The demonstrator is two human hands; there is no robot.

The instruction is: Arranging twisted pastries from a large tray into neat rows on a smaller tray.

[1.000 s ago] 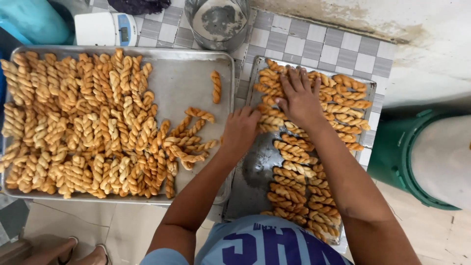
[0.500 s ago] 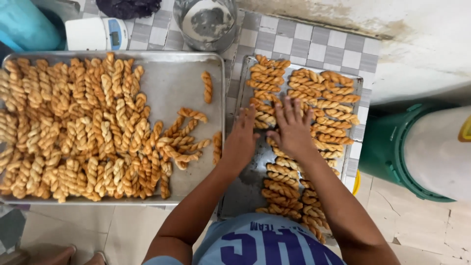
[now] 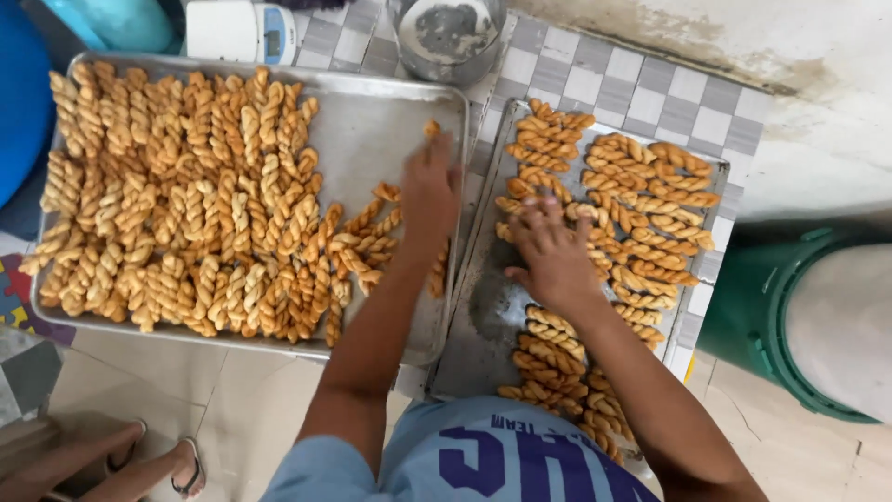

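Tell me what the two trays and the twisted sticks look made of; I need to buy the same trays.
The left tray and right tray look like bare metal, probably aluminium or steel: dull grey sheen, raised rims, smudged surface. The twisted sticks look like fried or baked dough: golden-brown, matte, rope-like twists.
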